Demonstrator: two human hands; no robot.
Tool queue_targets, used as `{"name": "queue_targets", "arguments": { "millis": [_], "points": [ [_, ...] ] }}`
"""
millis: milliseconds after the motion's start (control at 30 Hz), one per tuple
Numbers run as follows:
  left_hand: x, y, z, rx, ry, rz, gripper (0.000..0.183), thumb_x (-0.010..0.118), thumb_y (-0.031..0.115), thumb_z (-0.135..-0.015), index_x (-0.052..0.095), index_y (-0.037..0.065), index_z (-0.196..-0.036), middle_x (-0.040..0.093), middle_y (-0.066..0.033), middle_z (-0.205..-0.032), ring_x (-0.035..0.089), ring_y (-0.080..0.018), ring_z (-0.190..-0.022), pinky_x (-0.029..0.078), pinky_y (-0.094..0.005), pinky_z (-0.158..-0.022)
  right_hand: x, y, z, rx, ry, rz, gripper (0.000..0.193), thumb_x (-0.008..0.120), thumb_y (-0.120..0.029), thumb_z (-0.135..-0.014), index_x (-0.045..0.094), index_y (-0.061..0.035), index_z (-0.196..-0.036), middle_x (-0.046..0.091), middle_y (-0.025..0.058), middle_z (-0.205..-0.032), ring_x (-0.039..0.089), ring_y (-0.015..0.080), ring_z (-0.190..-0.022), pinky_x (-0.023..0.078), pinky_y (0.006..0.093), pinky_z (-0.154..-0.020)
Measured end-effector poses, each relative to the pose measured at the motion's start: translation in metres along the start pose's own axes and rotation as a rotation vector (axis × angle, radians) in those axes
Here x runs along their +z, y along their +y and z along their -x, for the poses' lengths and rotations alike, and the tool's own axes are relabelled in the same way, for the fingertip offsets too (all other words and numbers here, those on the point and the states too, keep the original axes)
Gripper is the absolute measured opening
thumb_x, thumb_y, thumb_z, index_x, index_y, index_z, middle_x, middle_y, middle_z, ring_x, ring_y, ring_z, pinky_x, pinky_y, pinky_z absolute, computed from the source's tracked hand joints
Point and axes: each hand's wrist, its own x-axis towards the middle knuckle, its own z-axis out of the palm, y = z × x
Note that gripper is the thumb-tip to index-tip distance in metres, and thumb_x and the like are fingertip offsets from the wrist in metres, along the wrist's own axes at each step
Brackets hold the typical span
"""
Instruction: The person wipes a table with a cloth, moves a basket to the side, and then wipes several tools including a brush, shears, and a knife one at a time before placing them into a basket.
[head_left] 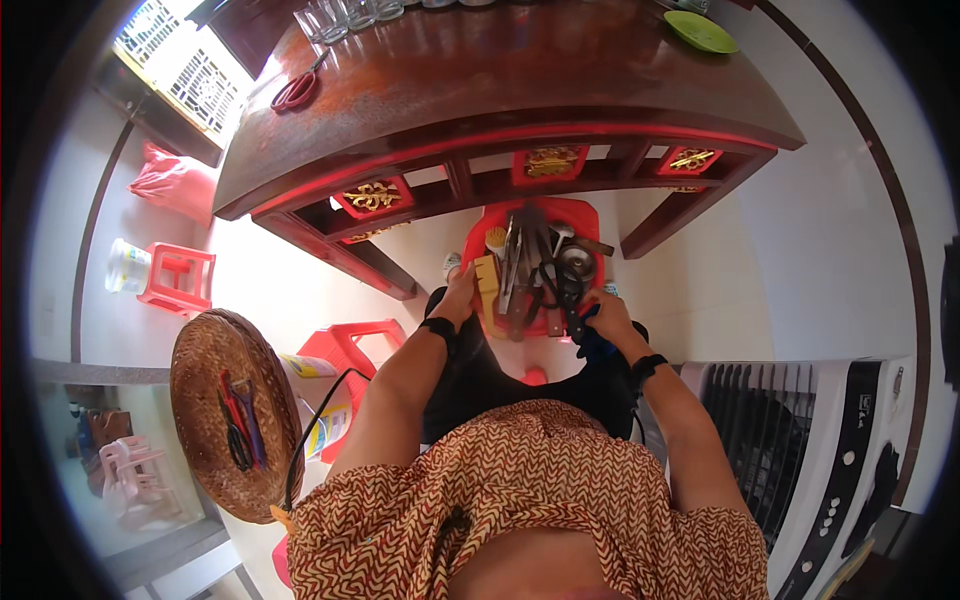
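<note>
A red plastic stool (583, 212) stands between my knees, its top heaped with kitchen tools. On its left edge, beside a yellow comb-shaped utensil (486, 278), my left hand (460, 296) is closed. My right hand (610, 316) closes at the opposite edge, near black-handled scissors (562, 288); its fingertips are partly hidden. In the heap are a round metal ladle (577, 262), a yellow-bristled brush (495, 238), and several long metal and dark utensils, some blurred. Something dark blue (597, 345) lies just below my right hand.
A dark wooden table (480, 90) rises ahead, bearing red-handled scissors (297, 92), glasses (325, 20) and a green plate (700, 32). At my left is a woven basket (195, 400) holding coloured-handled tools, beside a white bucket (335, 425). A white slatted appliance (830, 410) stands right.
</note>
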Motion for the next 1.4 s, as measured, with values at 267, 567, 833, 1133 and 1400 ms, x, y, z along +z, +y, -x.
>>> {"name": "queue_targets", "arguments": {
  "millis": [267,567,833,1133,1400],
  "points": [
    [0.01,0.013,-0.006,-0.003,0.308,-0.297,0.034,0.05,0.034,-0.094,0.056,0.007,-0.115,0.062,-0.0063,-0.106,0.061,-0.0188,-0.094,0.05,-0.038,-0.08,0.002,0.005,-0.014,0.069,0.032,0.021,0.039,0.069,-0.004,-0.061,0.06,-0.0096,-0.099,0.065,0.0171,-0.092,0.062,0.0374,-0.09,0.05,0.042,-0.078],
    [0.121,0.16,0.201,0.528,-0.32,-0.504,0.03,0.054,0.022,-0.094,0.058,0.003,-0.117,0.066,-0.0037,-0.095,0.061,-0.0125,-0.086,0.049,-0.0283,-0.078,-0.069,-0.042,0.011,-0.063,0.009,0.021,0.042,0.066,-0.002,-0.061,0.06,-0.0055,-0.103,0.064,0.0206,-0.088,0.063,0.0376,-0.087,0.05,0.0394,-0.077],
    [0.072,0.363,0.223,1.398,0.533,-0.994,0.045,0.065,0.027,-0.083,0.056,0.002,-0.119,0.063,-0.0138,-0.108,0.06,-0.0229,-0.102,0.045,-0.034,-0.09,-0.078,-0.083,0.044,-0.166,-0.041,-0.118,0.042,0.066,-0.002,-0.062,0.061,-0.0028,-0.104,0.065,0.0177,-0.09,0.064,0.0317,-0.086,0.05,0.0346,-0.079],
    [0.035,0.387,0.208,1.02,0.844,-1.615,0.056,0.057,0.051,-0.082,0.056,0.008,-0.118,0.053,-0.0173,-0.122,0.045,-0.0351,-0.118,0.034,-0.0453,-0.1,-0.067,-0.099,0.069,-0.163,-0.158,-0.115,0.042,0.068,-0.003,-0.065,0.06,-0.0016,-0.106,0.066,0.0149,-0.094,0.064,0.0275,-0.09,0.048,0.0336,-0.083],
    [0.045,0.35,0.231,1.069,0.908,-1.579,0.042,0.066,0.045,-0.079,0.059,0.01,-0.1,0.059,-0.0146,-0.108,0.053,-0.0326,-0.104,0.039,-0.044,-0.09,-0.075,-0.117,0.063,-0.193,-0.163,-0.09,0.044,0.069,-0.004,-0.065,0.06,-0.0022,-0.109,0.065,0.0157,-0.095,0.063,0.0271,-0.091,0.048,0.0329,-0.082]
  ]
}}
